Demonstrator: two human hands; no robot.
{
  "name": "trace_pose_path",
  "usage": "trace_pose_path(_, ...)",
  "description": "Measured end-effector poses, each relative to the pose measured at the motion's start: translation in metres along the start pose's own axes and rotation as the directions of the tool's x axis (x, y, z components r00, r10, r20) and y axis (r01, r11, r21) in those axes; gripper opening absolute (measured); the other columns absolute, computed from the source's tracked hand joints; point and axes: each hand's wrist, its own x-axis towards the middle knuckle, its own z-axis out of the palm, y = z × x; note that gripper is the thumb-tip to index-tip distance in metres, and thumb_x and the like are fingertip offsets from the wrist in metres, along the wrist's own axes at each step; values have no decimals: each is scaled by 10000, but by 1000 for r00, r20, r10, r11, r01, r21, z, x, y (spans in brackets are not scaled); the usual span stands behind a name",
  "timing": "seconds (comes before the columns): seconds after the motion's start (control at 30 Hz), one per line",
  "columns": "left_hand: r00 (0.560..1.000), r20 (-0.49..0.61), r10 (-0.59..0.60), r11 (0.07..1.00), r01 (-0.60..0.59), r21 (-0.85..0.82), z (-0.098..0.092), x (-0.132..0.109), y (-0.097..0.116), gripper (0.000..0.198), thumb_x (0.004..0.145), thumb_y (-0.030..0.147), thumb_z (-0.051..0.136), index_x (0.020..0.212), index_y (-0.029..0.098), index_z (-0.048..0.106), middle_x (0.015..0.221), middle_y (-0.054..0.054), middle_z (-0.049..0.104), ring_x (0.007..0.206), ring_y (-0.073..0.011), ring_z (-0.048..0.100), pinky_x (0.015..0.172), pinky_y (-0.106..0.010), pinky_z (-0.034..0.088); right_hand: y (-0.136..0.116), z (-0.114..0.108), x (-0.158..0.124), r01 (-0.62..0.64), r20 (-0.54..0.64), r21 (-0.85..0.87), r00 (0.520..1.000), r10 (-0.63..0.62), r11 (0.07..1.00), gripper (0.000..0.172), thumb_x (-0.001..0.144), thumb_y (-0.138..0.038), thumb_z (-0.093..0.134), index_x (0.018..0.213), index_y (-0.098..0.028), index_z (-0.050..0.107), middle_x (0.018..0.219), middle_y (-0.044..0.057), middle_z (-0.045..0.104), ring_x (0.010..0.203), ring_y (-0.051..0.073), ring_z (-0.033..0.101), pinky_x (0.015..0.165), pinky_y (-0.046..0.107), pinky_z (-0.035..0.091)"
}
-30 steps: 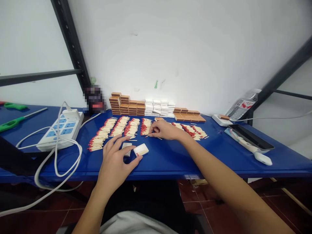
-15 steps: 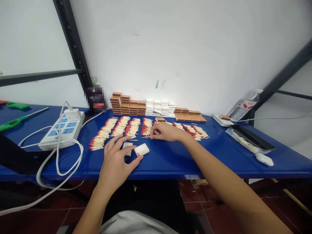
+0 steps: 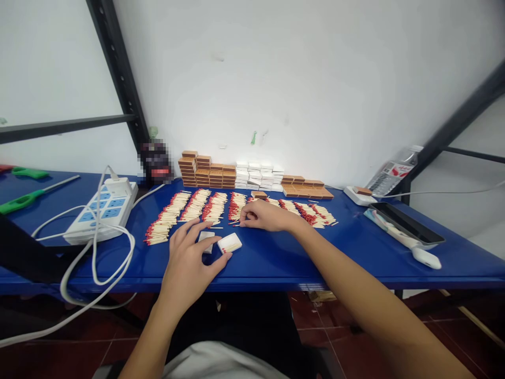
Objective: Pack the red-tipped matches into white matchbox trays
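We're likely picking up matches [image 3: 235, 205] on the table [image 3: 276, 260]. Our right hand [image 3: 262, 215] is curled there; we can't tell if it's holding any. Our left hand [image 3: 191, 252] loosely holds the white tray [image 3: 228, 239]. Next needs gentle fingers.

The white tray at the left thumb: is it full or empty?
Partly filled: a few matches lie in the white tray, with much of its bottom bare.

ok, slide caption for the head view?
Left hand at a small white tray holding a few matches, right hand at the match piles, stacked boxes behind.
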Motion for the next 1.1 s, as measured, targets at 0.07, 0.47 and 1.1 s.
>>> trace_pose_path(0.07,1000,1,2,1000,-2,1,0,0,0,211,914,424,830,1071,283,837,1393,-70,721,1411,-381,552,1239,-619,399,-1,3,1,20,-15,2,1000,-20,1000,158,988,-284,691,910,-157,743,703,-38,509,646,127,450,638,280,303)
trace_pose_path(0.47,1000,13,-9,1000,9,-4,0,1,0,206,907,417,839,1070,291,837,1403,-67,721,1418,-377,546,1230,-623,407,-9,8,5,45,-52,-27,998,-46,999,116,986,-163,644,1002,-146,758,699,-37,526,655,128,464,667,273,304)
trace_pose_path(1.1,998,60,-32,999,33,-14,-1,3,3,229,894,395,857,1103,303,838,1447,-54,702,1443,-381,524,1228,-614,395,-41,6,-10,92,105,159,988,-110,983,185,1000,-339,674,997,-176,763,693,-54,444,624,122,426,609,278,319)
